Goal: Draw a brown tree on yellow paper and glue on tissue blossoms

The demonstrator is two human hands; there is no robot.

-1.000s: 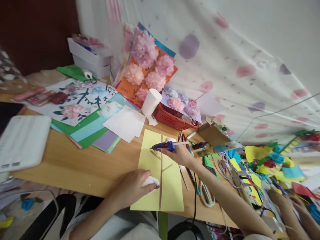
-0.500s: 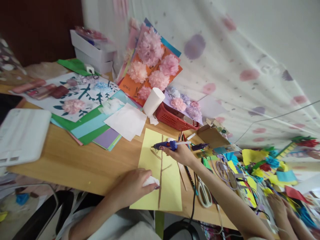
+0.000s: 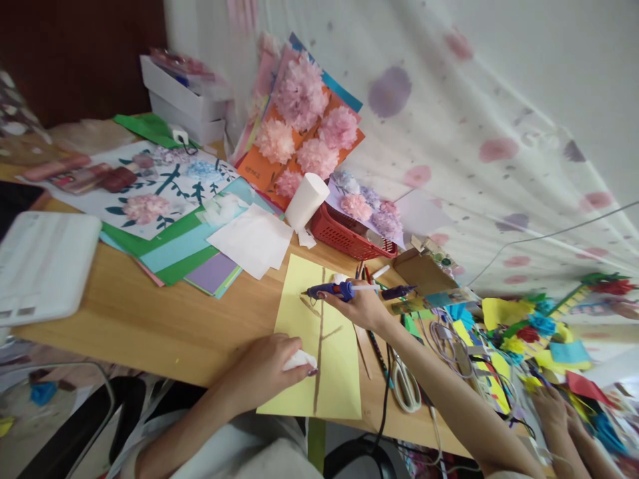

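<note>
The yellow sheet (image 3: 341, 379) lies flat at the near edge of the table (image 3: 164, 326). A brown strip (image 3: 318, 352) runs up its middle as a stem, with two short side branches. Nothing else shows on the sheet, so the work appears to be at an early stage: stem laid, no blossoms attached.

The right hand (image 3: 363, 310) is closed around a blue glue gun (image 3: 330, 291), nozzle pointing left over the upper branch. The left hand (image 3: 267, 367) is curled around a white tissue wad (image 3: 299, 360), resting on the sheet's lower left edge. Scissors (image 3: 405, 386) lie just right of the sheet.
</note>
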